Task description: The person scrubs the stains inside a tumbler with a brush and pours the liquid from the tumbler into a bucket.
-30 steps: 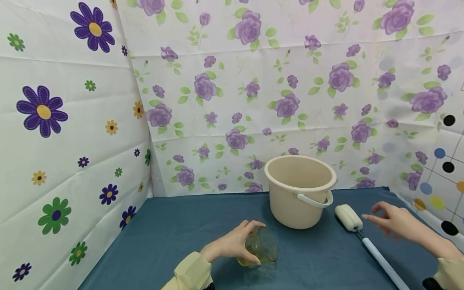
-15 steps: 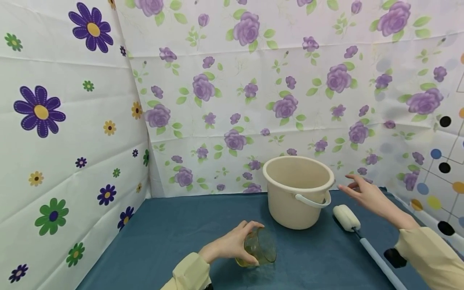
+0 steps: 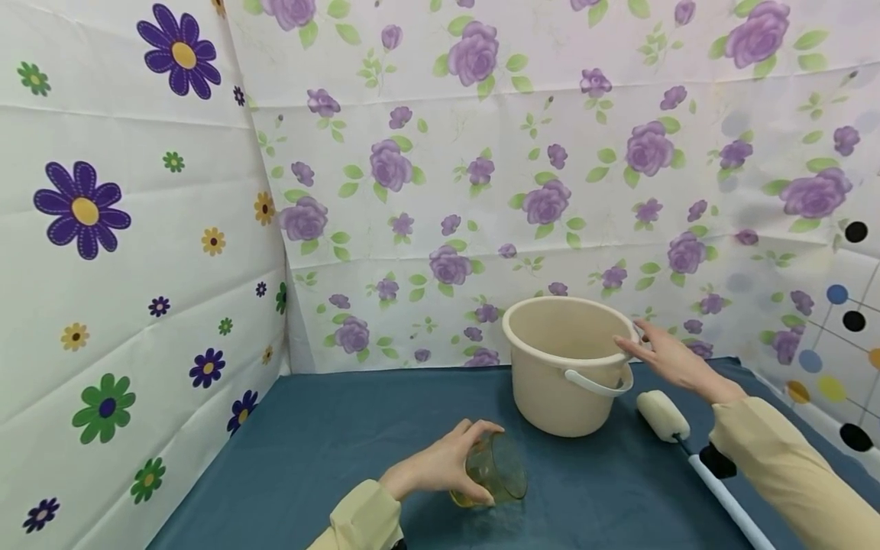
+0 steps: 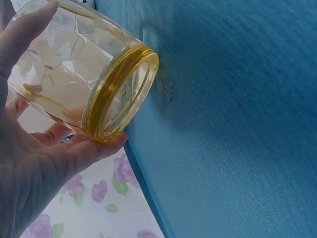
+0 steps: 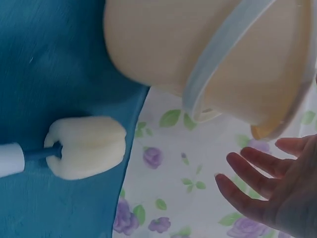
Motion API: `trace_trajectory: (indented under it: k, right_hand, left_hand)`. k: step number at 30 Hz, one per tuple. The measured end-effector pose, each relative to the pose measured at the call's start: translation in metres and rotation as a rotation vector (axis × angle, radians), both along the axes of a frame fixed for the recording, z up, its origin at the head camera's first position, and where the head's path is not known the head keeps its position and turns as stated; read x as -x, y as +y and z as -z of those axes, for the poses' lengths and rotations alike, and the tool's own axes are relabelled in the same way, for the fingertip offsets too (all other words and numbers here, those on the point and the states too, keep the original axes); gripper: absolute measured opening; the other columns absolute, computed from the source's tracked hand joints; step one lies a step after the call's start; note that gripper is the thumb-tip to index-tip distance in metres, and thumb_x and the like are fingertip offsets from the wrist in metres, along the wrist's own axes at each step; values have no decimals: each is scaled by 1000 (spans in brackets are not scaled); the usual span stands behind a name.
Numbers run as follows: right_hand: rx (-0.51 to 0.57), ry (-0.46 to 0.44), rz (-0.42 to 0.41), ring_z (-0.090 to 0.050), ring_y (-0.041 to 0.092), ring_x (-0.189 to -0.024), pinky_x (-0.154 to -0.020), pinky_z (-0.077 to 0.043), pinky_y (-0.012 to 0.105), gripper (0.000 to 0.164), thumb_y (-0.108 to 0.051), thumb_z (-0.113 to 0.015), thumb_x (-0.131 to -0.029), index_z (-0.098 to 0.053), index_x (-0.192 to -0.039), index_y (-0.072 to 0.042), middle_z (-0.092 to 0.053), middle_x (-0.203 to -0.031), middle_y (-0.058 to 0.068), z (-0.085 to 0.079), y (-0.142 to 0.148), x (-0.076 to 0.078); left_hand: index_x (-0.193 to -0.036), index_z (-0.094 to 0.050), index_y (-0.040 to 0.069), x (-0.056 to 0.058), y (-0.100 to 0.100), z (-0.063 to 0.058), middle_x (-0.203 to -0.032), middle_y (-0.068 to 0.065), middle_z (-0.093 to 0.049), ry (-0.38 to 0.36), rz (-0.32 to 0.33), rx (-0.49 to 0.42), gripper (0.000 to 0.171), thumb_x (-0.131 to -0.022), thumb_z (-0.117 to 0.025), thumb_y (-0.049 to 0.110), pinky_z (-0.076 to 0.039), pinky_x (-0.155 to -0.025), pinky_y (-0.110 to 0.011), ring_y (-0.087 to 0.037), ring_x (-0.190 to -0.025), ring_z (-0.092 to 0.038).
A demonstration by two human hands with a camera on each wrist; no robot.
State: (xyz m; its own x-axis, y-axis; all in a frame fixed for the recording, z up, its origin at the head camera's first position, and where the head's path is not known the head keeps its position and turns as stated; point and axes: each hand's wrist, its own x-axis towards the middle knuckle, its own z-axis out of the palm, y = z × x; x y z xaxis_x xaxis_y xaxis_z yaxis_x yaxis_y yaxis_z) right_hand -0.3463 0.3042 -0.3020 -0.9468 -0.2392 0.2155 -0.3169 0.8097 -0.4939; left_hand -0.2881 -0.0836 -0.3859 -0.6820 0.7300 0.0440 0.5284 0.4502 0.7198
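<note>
Right hand (image 3: 670,357) has swung from beside the sponge brush (image 3: 661,415) to the bucket (image 3: 567,365) rim, fingers spread, touching it. Left hand (image 3: 440,464) grips the tilted yellow glass (image 3: 496,470) on the cloth in front of the bucket.

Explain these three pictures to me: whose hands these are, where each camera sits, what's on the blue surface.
No machine here: a person works with bare hands, wearing three cameras. The wide picture comes from the head; the close-ups come from each wrist. On the blue cloth stand a cream bucket and a sponge brush lying beside it. The left hand grips a tilted yellow glass cup. The right hand, fingers spread and holding nothing, is at the bucket's rim.
</note>
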Motion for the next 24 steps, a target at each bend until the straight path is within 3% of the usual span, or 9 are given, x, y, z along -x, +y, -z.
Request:
trace_trajectory:
  k: [11, 16, 24]
  right_hand:
    - [20, 76, -57, -49, 42, -100, -76, -39, 55, 65, -43, -38, -96, -24, -136, 6, -47, -114, 31, 5, -6, 9]
    - [36, 65, -49, -50, 40, -100, -77, -40, 54, 64, -44, -36, -96, -21, -137, 2, -47, -116, 30, 7, -9, 7]
    - [32, 42, -42, -46, 46, -104, -79, -36, 58, 68, -44, -33, -97, -13, -139, 5, -41, -120, 36, 9, -8, 4]
  left_hand:
    - [-132, -35, 27, 0, -2, -2, -106, 1, -35, -2, 15, -28, 73, -73, -78, 22, -40, -85, -31, -22, -111, -43]
    - [-132, -34, 29, 0, -3, -3, -104, 1, -36, 13, 8, -27, 74, -73, -78, 23, -41, -84, -31, -21, -108, -43]
    - [-131, -35, 31, -1, -1, 1, -103, 2, -37, 63, -27, -44, 75, -71, -79, 29, -43, -80, -32, -20, -105, -45]
